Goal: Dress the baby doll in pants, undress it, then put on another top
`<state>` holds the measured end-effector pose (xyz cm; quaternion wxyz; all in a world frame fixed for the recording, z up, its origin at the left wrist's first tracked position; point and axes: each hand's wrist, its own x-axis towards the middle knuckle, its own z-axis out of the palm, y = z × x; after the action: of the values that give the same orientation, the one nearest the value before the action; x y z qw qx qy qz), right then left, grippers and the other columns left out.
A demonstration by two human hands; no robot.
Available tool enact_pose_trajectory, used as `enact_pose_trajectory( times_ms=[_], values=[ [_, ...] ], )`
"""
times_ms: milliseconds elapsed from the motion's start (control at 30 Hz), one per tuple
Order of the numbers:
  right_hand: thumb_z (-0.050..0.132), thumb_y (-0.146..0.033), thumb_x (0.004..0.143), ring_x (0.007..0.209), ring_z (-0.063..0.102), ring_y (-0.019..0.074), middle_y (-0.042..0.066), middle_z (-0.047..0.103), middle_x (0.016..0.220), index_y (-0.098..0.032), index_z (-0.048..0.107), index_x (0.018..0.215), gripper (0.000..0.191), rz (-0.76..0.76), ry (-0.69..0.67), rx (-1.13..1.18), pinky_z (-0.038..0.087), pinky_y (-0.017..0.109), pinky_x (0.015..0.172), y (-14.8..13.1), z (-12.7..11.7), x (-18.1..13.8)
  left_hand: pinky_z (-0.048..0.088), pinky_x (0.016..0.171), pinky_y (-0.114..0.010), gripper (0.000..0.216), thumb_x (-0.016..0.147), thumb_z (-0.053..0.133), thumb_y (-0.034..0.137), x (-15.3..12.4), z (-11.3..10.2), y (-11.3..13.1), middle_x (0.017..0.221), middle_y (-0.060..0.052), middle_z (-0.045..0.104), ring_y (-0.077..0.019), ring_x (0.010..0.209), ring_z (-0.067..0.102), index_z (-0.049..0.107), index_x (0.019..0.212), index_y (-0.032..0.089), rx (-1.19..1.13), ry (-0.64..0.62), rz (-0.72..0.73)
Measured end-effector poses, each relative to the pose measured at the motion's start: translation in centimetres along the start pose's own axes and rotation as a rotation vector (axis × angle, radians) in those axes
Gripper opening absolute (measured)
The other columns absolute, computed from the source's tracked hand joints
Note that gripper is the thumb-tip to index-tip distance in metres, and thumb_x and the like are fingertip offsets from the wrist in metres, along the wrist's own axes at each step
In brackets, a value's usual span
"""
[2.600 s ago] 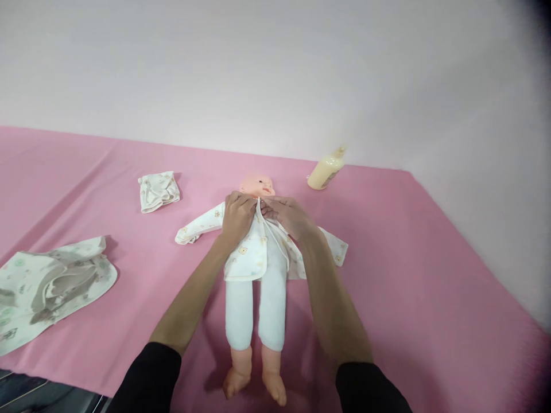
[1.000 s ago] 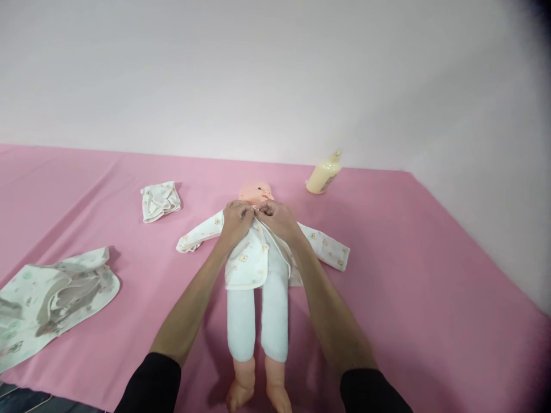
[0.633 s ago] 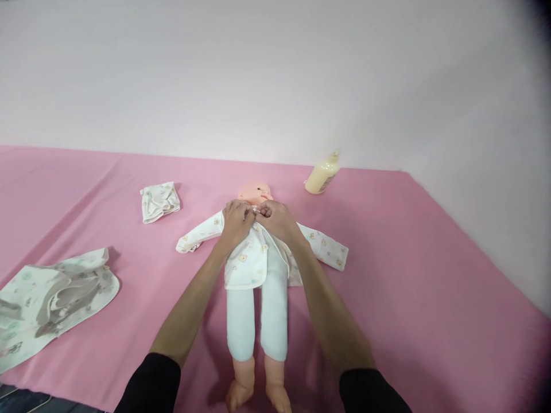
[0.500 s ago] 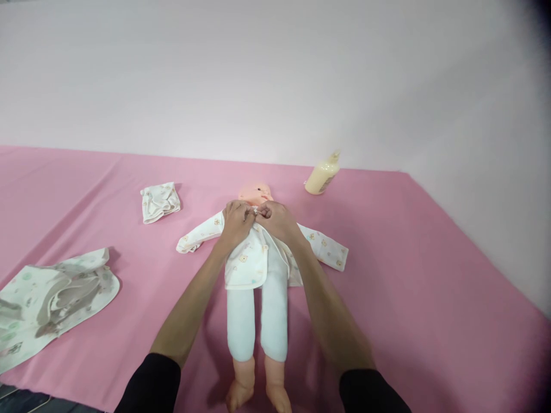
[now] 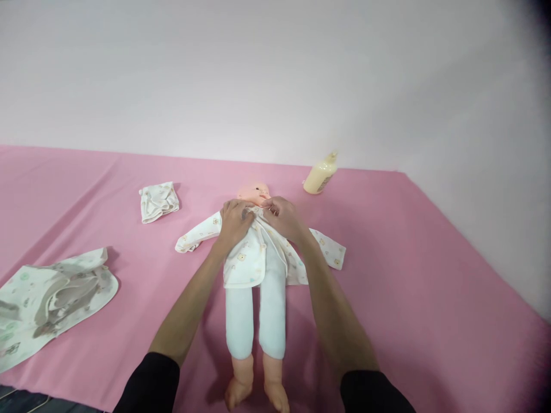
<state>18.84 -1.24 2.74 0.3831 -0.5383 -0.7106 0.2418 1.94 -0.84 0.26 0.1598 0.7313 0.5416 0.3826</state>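
Observation:
A baby doll (image 5: 274, 315) lies on its back, feet toward me, its head turned to the right. It wears a white printed jacket (image 5: 245, 263) whose front hangs partly open over the white cloth legs. At the collar, my left hand (image 5: 236, 221) is closed on the jacket's left neck edge. Beside it, my right hand (image 5: 284, 218) pinches the right side of the collar near the doll's chin. A small gap separates the two hands. The fingertips partly hide whatever fastening is at the neck.
The pink cloth (image 5: 413, 287) covers the table up to a pale wall (image 5: 258, 80). A folded printed cloth (image 5: 158, 202) lies at the back left, and a crumpled white printed garment (image 5: 55, 304) at the left front. A cream pump bottle (image 5: 320, 174) stands at the back right.
My right hand has moved slightly right, away from my left hand, which stays at the collar. The two sets of fingertips were together before. The doll lies as it did.

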Motion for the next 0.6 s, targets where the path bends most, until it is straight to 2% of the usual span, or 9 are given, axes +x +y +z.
enact_pose_trajectory(
  times_ms=[133, 267, 367, 467, 600],
  values=[
    [0.051, -0.028, 0.082, 0.072, 0.056, 0.0168, 0.003, 0.066, 0.082, -0.021, 0.062, 0.084, 0.013, 0.064, -0.043, -0.020, 0.041, 0.030, 0.067, -1.3, -1.0, -0.6, 0.032, 0.103, -0.047, 0.018, 0.086, 0.056, 0.021, -0.1, -0.1, -0.1, 0.113, -0.006, 0.062, -0.0273, 0.117, 0.044, 0.072, 0.095, 0.025, 0.068, 0.006, 0.027],
    [0.052, -0.035, 0.084, 0.070, 0.054, 0.0160, 0.001, 0.065, 0.078, -0.021, 0.062, 0.083, 0.017, 0.108, -0.115, -0.064, 0.038, 0.029, 0.062, -2.3, -2.2, -1.4, 0.031, 0.102, -0.048, 0.017, 0.088, 0.056, 0.022, -0.1, -0.6, 0.2, 0.113, -0.007, 0.063, -0.0276, 0.117, 0.043, 0.072, 0.092, 0.024, 0.145, -0.006, 0.092],
    [0.052, -0.039, 0.085, 0.070, 0.054, 0.0156, 0.001, 0.064, 0.077, -0.021, 0.060, 0.080, 0.020, 0.110, -0.153, -0.102, 0.037, 0.028, 0.061, -2.9, -3.0, -2.1, 0.031, 0.103, -0.047, 0.018, 0.090, 0.054, 0.025, 0.0, -1.8, 0.9, 0.111, -0.006, 0.064, -0.0270, 0.118, 0.044, 0.072, 0.093, 0.024, 0.149, -0.050, 0.071],
    [0.056, -0.041, 0.083, 0.073, 0.055, 0.0153, 0.001, 0.064, 0.082, -0.021, 0.059, 0.080, 0.021, 0.140, -0.204, -0.125, 0.037, 0.027, 0.062, -3.4, -3.5, -2.8, 0.037, 0.100, -0.041, 0.021, 0.091, 0.051, 0.028, 0.0, -3.7, 1.8, 0.110, -0.005, 0.064, -0.0231, 0.112, 0.051, 0.069, 0.099, 0.024, 0.080, -0.145, 0.041],
    [0.062, -0.035, 0.077, 0.074, 0.055, 0.0159, 0.003, 0.064, 0.083, -0.019, 0.059, 0.083, 0.017, 0.165, -0.282, -0.220, 0.035, 0.026, 0.063, -3.7, -3.0, -3.1, 0.045, 0.080, -0.031, 0.023, 0.091, 0.050, 0.033, -0.7, -5.7, 2.9, 0.101, -0.004, 0.064, -0.0182, 0.090, 0.059, 0.065, 0.103, 0.022, 0.053, -0.364, 0.046]
  ],
)
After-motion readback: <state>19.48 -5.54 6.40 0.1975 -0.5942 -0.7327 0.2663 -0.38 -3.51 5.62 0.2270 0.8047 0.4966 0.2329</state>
